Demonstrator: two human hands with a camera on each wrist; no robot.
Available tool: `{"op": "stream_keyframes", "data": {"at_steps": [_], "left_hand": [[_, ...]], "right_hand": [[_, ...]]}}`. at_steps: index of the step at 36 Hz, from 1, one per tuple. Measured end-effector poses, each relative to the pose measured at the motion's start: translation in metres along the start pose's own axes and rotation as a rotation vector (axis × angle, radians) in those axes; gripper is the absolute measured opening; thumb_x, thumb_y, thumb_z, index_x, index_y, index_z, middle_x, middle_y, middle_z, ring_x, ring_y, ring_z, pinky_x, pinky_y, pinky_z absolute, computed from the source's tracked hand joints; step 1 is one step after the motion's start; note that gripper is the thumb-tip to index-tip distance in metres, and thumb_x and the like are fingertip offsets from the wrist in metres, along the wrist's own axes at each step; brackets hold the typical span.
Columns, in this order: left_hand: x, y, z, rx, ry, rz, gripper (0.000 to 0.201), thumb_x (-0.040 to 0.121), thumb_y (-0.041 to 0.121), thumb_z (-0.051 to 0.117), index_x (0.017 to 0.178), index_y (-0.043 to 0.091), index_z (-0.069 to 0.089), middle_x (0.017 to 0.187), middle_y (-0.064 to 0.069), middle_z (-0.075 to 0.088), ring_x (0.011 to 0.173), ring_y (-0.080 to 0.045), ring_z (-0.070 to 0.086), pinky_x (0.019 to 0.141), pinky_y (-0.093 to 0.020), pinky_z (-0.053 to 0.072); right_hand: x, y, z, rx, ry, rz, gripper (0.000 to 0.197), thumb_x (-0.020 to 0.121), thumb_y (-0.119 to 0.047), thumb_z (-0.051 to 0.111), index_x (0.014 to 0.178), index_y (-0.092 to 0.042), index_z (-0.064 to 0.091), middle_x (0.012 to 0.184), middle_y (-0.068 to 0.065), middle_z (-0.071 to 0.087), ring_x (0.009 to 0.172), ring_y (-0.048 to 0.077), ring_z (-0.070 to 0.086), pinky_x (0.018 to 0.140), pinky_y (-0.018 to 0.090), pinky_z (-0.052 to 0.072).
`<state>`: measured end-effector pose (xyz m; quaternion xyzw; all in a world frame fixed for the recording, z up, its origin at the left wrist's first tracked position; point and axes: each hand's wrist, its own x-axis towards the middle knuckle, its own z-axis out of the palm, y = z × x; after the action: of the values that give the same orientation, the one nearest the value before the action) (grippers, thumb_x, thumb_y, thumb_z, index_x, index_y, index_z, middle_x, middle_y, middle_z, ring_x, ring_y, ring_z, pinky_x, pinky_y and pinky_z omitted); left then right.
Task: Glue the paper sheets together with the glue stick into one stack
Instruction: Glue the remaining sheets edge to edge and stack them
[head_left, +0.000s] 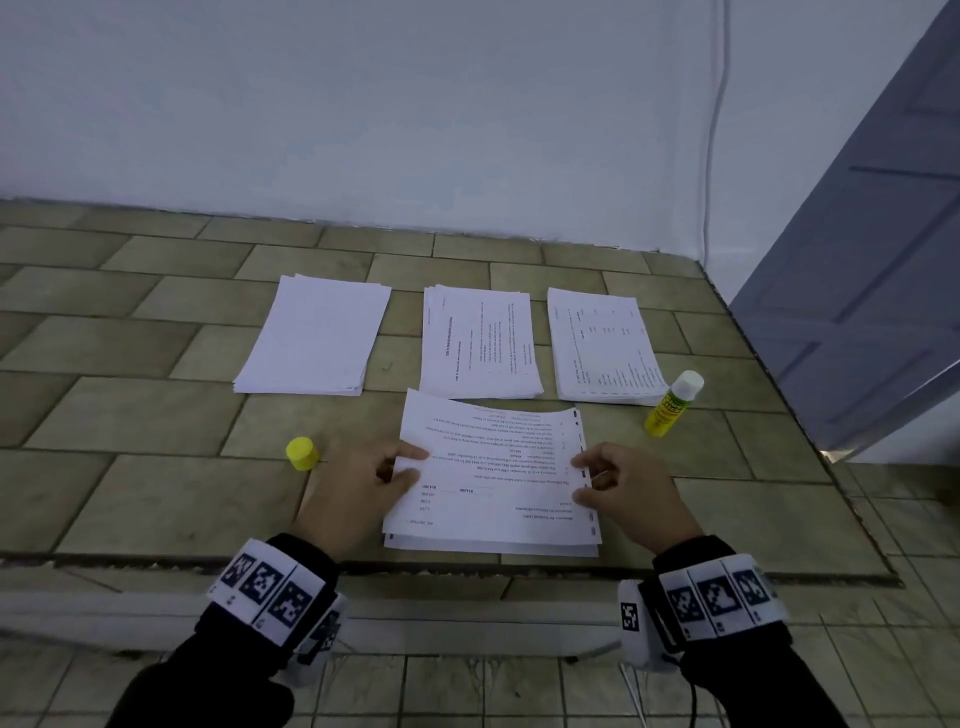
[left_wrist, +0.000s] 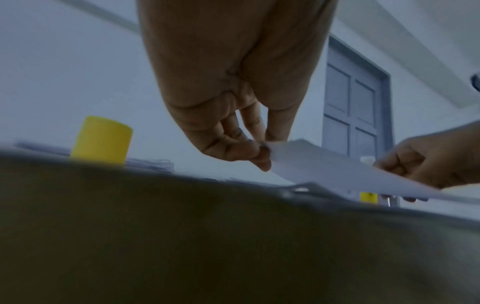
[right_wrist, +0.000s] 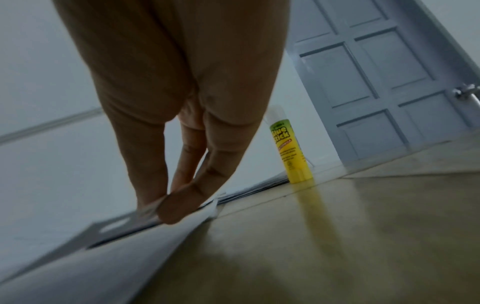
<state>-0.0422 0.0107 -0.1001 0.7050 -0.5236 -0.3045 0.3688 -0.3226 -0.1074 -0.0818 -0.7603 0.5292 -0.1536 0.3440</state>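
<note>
A printed top sheet (head_left: 498, 457) is held a little above a low stack of sheets (head_left: 493, 545) at the near edge of the tiled surface. My left hand (head_left: 410, 465) pinches the sheet's left edge (left_wrist: 280, 152) between thumb and fingers. My right hand (head_left: 584, 480) pinches its right edge (right_wrist: 182, 218). The far end of the sheet curls upward. The uncapped yellow glue stick (head_left: 672, 402) stands upright to the right, also seen as the glue stick (right_wrist: 291, 148) in the right wrist view. Its yellow cap (head_left: 302, 453) stands left of my left hand.
Three more paper piles lie farther back: a blank pile (head_left: 317, 338) on the left, a printed pile (head_left: 480, 343) in the middle, a printed pile (head_left: 602, 348) on the right. The tiled surface (head_left: 130, 415) ends at a white wall; a blue-grey door (head_left: 872, 291) stands right.
</note>
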Motion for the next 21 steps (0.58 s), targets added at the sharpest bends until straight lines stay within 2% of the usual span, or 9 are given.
{"op": "stream_keyframes", "data": {"at_steps": [3,6,10,14,16,18,21], "left_hand": [[0.001,0.001,0.001,0.148,-0.012,0.041,0.024,0.092,0.017,0.065,0.100,0.039,0.061,0.097,0.022,0.059,0.089,0.001,0.056,0.077,-0.015,0.047],[0.000,0.002,0.005,0.243,0.014,0.061,0.019,0.091,0.015,0.067,0.107,0.025,0.067,0.080,0.015,0.056,0.072,-0.005,0.052,0.063,-0.008,0.038],[-0.001,-0.001,0.007,0.324,0.010,0.073,0.025,0.090,0.018,0.068,0.114,0.021,0.066,0.104,0.006,0.060,0.082,-0.008,0.054,0.065,-0.004,0.037],[0.000,-0.005,0.007,0.311,0.016,0.063,0.026,0.089,0.020,0.069,0.114,0.024,0.066,0.111,0.004,0.064,0.086,-0.013,0.060,0.069,-0.008,0.041],[0.000,-0.006,0.007,0.302,0.016,0.048,0.026,0.088,0.021,0.070,0.113,0.025,0.066,0.111,0.003,0.065,0.087,-0.013,0.062,0.073,-0.018,0.048],[0.000,-0.006,0.006,0.279,0.025,0.038,0.025,0.087,0.020,0.072,0.111,0.026,0.066,0.111,0.003,0.065,0.087,-0.013,0.062,0.076,-0.025,0.051],[0.001,-0.007,0.007,0.255,0.030,0.046,0.025,0.086,0.020,0.073,0.109,0.026,0.067,0.112,0.004,0.065,0.088,-0.013,0.063,0.077,-0.026,0.052]], "right_hand": [[-0.003,0.000,0.004,-0.101,0.004,0.007,0.029,0.078,-0.015,0.076,0.104,-0.023,0.064,0.089,-0.011,0.062,0.074,-0.002,0.056,0.058,0.005,0.039],[-0.005,0.000,0.009,-0.171,0.002,-0.017,0.028,0.082,-0.014,0.073,0.108,-0.019,0.062,0.096,-0.006,0.060,0.074,0.000,0.053,0.059,0.001,0.039],[-0.005,0.003,0.013,-0.191,0.003,-0.038,0.028,0.084,-0.011,0.071,0.110,-0.015,0.061,0.098,-0.004,0.057,0.080,0.007,0.052,0.064,0.001,0.038],[-0.005,0.007,0.013,-0.161,0.000,-0.030,0.028,0.083,-0.011,0.071,0.108,-0.017,0.061,0.099,-0.003,0.058,0.080,0.007,0.053,0.063,0.002,0.039],[-0.005,0.008,0.013,-0.147,-0.007,-0.025,0.027,0.082,-0.010,0.072,0.105,-0.019,0.060,0.099,-0.001,0.058,0.080,0.007,0.053,0.062,0.005,0.039],[-0.004,0.011,0.014,-0.096,-0.011,-0.020,0.029,0.080,-0.008,0.073,0.102,-0.020,0.060,0.101,0.003,0.059,0.081,0.010,0.055,0.066,0.008,0.041],[-0.004,0.013,0.014,-0.046,-0.017,0.007,0.030,0.079,-0.006,0.074,0.103,-0.019,0.062,0.102,0.004,0.059,0.084,0.012,0.058,0.073,0.014,0.046]]}}
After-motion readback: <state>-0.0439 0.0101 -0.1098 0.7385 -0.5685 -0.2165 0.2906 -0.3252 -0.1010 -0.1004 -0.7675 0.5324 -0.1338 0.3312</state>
